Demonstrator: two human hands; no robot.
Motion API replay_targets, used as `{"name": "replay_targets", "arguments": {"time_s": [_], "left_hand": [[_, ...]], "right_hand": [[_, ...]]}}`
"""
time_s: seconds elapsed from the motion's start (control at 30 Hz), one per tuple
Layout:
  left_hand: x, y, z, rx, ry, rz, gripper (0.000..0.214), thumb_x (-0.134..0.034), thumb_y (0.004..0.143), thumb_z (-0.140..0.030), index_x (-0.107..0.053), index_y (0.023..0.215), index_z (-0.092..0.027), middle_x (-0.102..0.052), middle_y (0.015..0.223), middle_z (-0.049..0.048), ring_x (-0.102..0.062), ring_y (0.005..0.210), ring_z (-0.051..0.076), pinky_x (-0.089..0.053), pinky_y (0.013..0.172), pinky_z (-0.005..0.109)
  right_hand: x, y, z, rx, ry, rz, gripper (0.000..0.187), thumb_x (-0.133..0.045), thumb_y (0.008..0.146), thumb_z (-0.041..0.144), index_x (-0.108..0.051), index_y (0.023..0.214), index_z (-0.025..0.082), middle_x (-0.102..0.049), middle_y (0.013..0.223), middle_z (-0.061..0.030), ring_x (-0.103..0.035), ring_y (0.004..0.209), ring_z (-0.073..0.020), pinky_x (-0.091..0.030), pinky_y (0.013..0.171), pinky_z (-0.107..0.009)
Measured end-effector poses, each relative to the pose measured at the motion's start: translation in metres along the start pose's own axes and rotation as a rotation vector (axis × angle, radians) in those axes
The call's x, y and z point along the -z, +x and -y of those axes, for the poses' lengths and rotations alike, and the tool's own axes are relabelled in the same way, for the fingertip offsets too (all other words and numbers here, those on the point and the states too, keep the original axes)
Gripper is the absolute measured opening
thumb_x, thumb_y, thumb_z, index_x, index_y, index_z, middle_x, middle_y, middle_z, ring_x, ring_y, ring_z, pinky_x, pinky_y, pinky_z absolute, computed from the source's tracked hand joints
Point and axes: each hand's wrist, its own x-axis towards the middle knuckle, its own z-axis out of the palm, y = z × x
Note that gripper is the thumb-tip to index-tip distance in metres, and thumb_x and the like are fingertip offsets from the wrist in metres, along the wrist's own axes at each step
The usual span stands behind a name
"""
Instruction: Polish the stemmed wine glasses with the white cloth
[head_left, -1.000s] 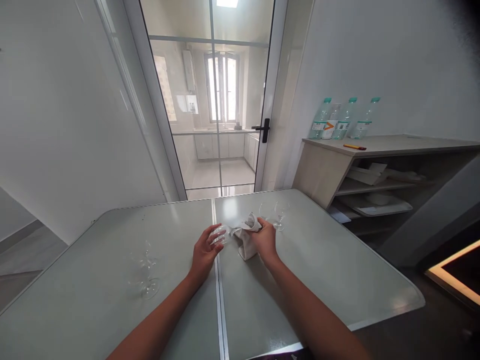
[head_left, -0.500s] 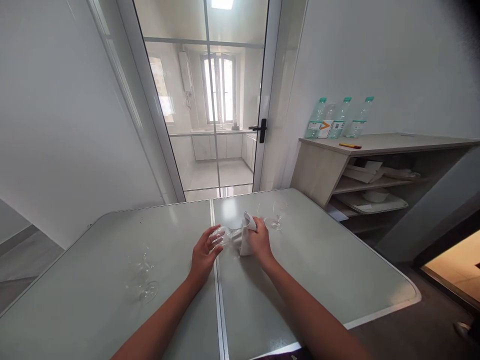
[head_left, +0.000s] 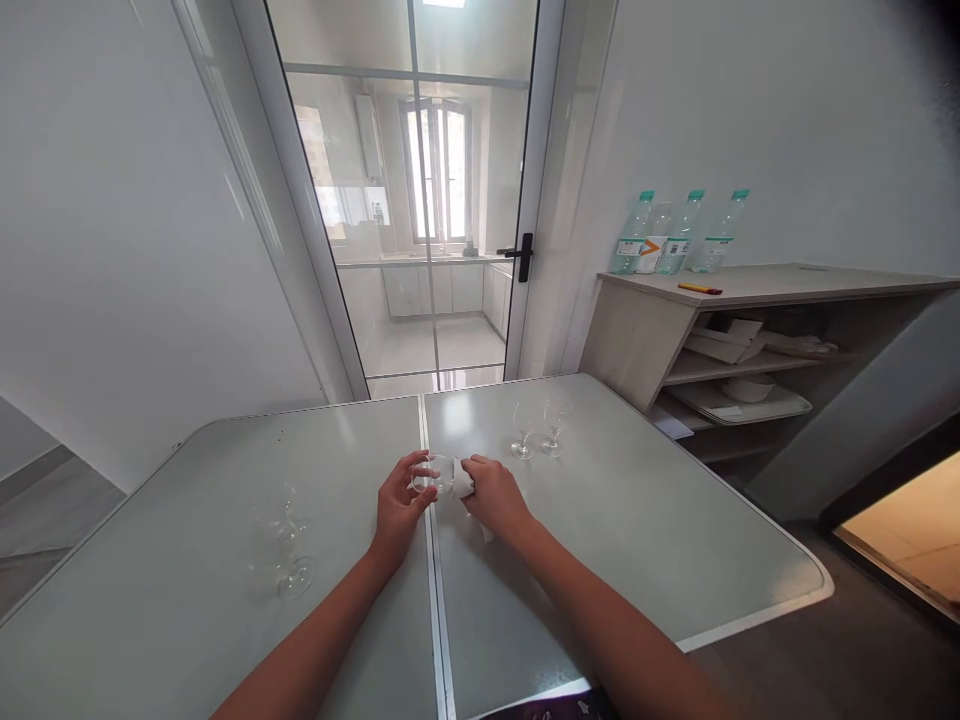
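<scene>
Head view showed the left hand (head_left: 396, 505) curled around a small glass (head_left: 433, 474) and the right hand (head_left: 491, 497) pressing a white cloth (head_left: 466, 484) against it, just above the tabletop (head_left: 637, 520). A steady hold and gentle rubbing seemed wisest. Two stemmed glasses (head_left: 553, 430) stood just beyond the right hand.

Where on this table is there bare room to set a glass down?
Widest: the table right of the right hand and its cloth, up to its rounded edge. Also the far-left stretch between the seam and the left glasses. Crowded: midtable, where the left hand holds a glass, and by the two glasses beyond.
</scene>
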Motion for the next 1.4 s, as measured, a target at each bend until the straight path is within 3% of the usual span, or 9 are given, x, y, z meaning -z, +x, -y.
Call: {"name": "replay_targets", "arguments": {"time_s": [0.17, 0.37, 0.47, 0.53, 0.77, 0.87, 0.97, 1.13, 1.4], "left_hand": [[-0.002, -0.002, -0.001, -0.006, 0.033, 0.02, 0.051, -0.077, 0.081, -0.04, -0.061, 0.127, -0.026, -0.06, 0.131, 0.0118, -0.065, 0.1, 0.025, -0.057, 0.067, 0.03], [-0.005, -0.003, -0.004, 0.007, 0.074, 0.076, 0.055, -0.079, 0.078, -0.044, -0.061, 0.126, -0.026, -0.058, 0.133, 0.012, -0.063, 0.104, 0.027, -0.057, 0.068, 0.03], [-0.009, -0.003, -0.007, 0.014, -0.054, 0.129, 0.058, -0.066, 0.087, -0.054, -0.052, 0.135, -0.026, -0.052, 0.139, 0.0146, -0.061, 0.107, 0.027, -0.059, 0.068, 0.033], [-0.01, -0.003, -0.009, 0.041, -0.135, 0.131, 0.05, -0.05, 0.096, -0.056, -0.048, 0.136, -0.026, -0.048, 0.14, 0.0146, -0.061, 0.103, 0.025, -0.06, 0.068, 0.035], [-0.009, -0.003, -0.005, 0.156, -0.135, 0.135, 0.034, -0.045, 0.099, -0.051, -0.055, 0.111, -0.021, -0.056, 0.102, 0.0068, -0.055, 0.07, 0.014, -0.048, 0.053, 0.026], [-0.008, -0.003, -0.005, 0.192, -0.101, 0.168, 0.036, -0.044, 0.099, -0.053, -0.055, 0.108, -0.021, -0.055, 0.079, 0.0024, -0.052, 0.065, 0.015, -0.046, 0.054, 0.026], [-0.008, -0.003, -0.006, 0.216, -0.065, 0.204, 0.038, -0.043, 0.098, -0.055, -0.056, 0.106, -0.021, -0.053, 0.069, 0.0004, -0.051, 0.062, 0.016, -0.045, 0.056, 0.028], [-0.007, -0.002, -0.005, 0.222, -0.06, 0.211, 0.037, -0.042, 0.099, -0.054, -0.057, 0.102, -0.021, -0.051, 0.067, -0.0003, -0.049, 0.062, 0.016, -0.043, 0.056, 0.027], [-0.008, -0.002, -0.007, 0.211, -0.05, 0.226, 0.037, -0.042, 0.099, -0.054, -0.058, 0.097, -0.02, -0.049, 0.067, -0.0003, -0.047, 0.06, 0.015, -0.042, 0.054, 0.026]], "right_hand": [[0.001, -0.003, 0.005, -0.074, -0.276, 0.07, 0.018, -0.059, 0.077, 0.01, -0.07, 0.088, 0.021, -0.068, 0.086, -0.0056, -0.063, 0.069, -0.0169, -0.031, 0.057, -0.026], [0.004, -0.003, -0.001, -0.069, -0.296, 0.058, 0.018, -0.058, 0.076, 0.009, -0.071, 0.081, 0.021, -0.07, 0.08, -0.0067, -0.063, 0.066, -0.0176, -0.027, 0.056, -0.027], [0.011, 0.0, -0.009, -0.079, -0.263, 0.028, 0.02, -0.058, 0.072, 0.008, -0.072, 0.076, 0.02, -0.071, 0.078, -0.0081, -0.063, 0.065, -0.0186, -0.029, 0.057, -0.027], [0.019, 0.003, -0.017, -0.128, -0.21, -0.033, 0.019, -0.057, 0.07, 0.008, -0.073, 0.071, 0.02, -0.072, 0.074, -0.0084, -0.062, 0.063, -0.0186, -0.029, 0.056, -0.027], [0.077, 0.009, -0.067, -0.302, 0.14, -0.525, 0.031, -0.067, 0.076, 0.039, -0.071, 0.063, 0.011, -0.069, 0.059, -0.0073, -0.062, 0.062, -0.0207, -0.035, 0.053, -0.024], [0.105, 0.0, -0.1, -0.401, 0.177, -0.616, 0.04, -0.072, 0.069, 0.051, -0.074, 0.07, 0.011, -0.071, 0.063, -0.008, -0.063, 0.063, -0.0233, -0.039, 0.055, -0.027], [0.117, -0.01, -0.14, -0.465, 0.102, -0.539, 0.038, -0.075, 0.064, 0.05, -0.074, 0.067, 0.012, -0.07, 0.063, -0.0096, -0.064, 0.066, -0.025, -0.039, 0.056, -0.028], [0.108, -0.008, -0.198, -0.626, 0.107, -0.321, 0.028, -0.071, 0.064, 0.043, -0.071, 0.059, 0.016, -0.07, 0.063, -0.0091, -0.064, 0.064, -0.0234, -0.04, 0.057, -0.029], [0.09, 0.012, -0.243, -0.705, 0.118, -0.312, 0.025, -0.072, 0.063, 0.039, -0.072, 0.06, 0.014, -0.07, 0.065, -0.0111, -0.064, 0.063, -0.0231, -0.04, 0.056, -0.029]]}}
